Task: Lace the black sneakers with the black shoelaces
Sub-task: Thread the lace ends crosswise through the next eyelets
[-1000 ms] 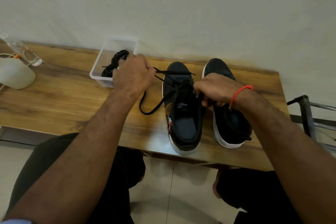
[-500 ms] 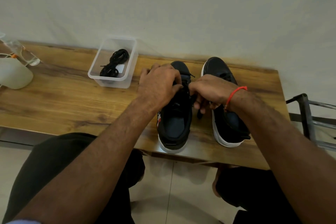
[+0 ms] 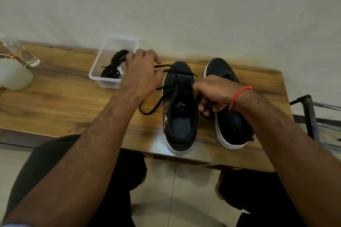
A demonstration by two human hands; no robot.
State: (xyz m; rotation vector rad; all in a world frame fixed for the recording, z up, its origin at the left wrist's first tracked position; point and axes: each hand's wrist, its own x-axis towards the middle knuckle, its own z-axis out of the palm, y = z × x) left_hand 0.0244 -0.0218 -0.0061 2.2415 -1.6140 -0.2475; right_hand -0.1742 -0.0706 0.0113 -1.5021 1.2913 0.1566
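Two black sneakers with white soles stand side by side on the wooden table (image 3: 73, 101), toes toward the wall. The left sneaker (image 3: 180, 116) has a black shoelace (image 3: 156, 104) threaded through its upper eyelets, one end looping onto the table at its left. My left hand (image 3: 142, 75) is just left of that shoe's toe and holds the lace pulled out to the left. My right hand (image 3: 214, 94), with a red thread at the wrist, pinches the lace at the left shoe's right eyelets. The right sneaker (image 3: 230, 127) is partly hidden by my right forearm.
A clear plastic tub (image 3: 110, 79) holding a coiled black shoelace (image 3: 113, 69) sits behind my left hand. A white rounded object (image 3: 14, 75) and a clear item lie at the table's far left. A metal frame (image 3: 313, 114) stands off the right end.
My left hand has moved from over the left shoe's eyelets out to the left, drawing the lace taut. The shoe has straightened. My right hand stays at the eyelets.
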